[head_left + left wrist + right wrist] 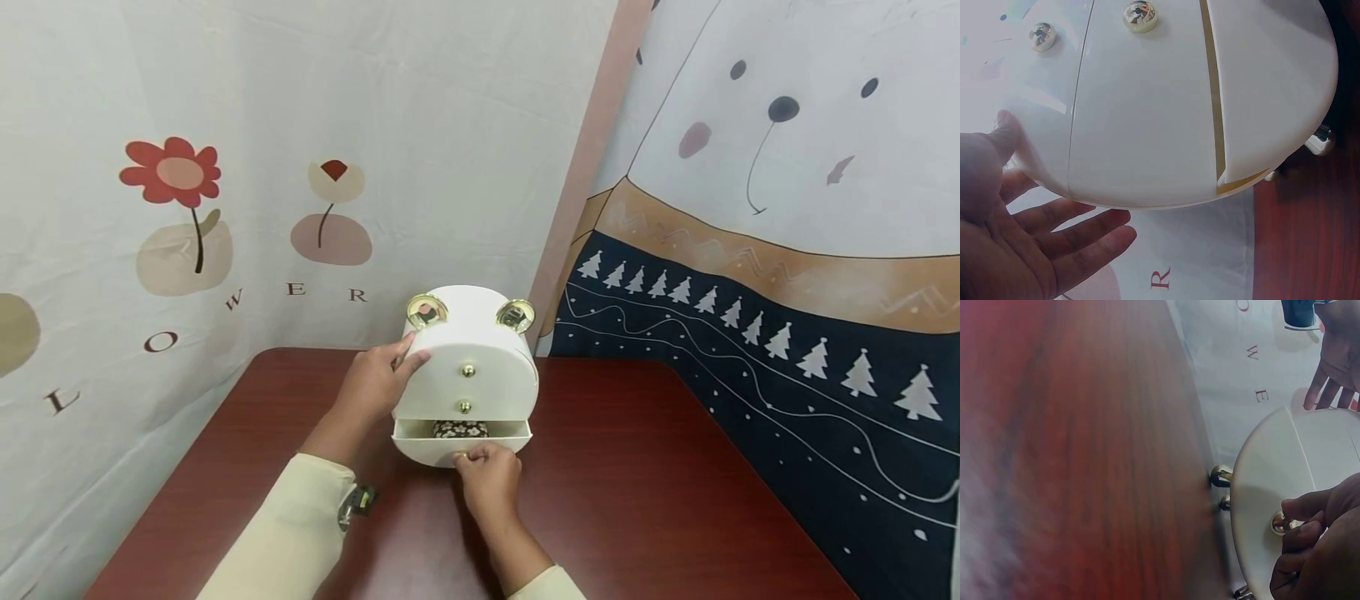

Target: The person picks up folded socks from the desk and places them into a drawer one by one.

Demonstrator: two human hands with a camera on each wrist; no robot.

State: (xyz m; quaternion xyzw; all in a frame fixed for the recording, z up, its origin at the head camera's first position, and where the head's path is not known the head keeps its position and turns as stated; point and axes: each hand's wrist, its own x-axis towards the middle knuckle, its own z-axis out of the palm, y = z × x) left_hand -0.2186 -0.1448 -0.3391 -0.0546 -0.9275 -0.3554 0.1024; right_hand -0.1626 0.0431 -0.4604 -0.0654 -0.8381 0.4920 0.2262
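Observation:
A white rounded drawer box point(501, 379) with gold ear-like discs on top stands on the table. Its bottom drawer point(427, 450) is pulled part way out, and a dark floral-patterned item point(461, 429) shows inside. My right hand point(491, 482) pinches the gold knob point(1280, 522) of that drawer between thumb and finger. Against the box's upper left side rests my left hand point(378, 377), its fingers extended along the edge and the thumb at the front face. Two upper drawers are closed, each with a gold knob point(1140, 15).
The reddish-brown table point(637, 483) spreads around the box. Behind it hangs a pale cloth point(450, 125) with flower prints and letters; at the right is a navy cloth point(750, 400) with white trees. Small metallic feet point(1221, 475) hold up the box.

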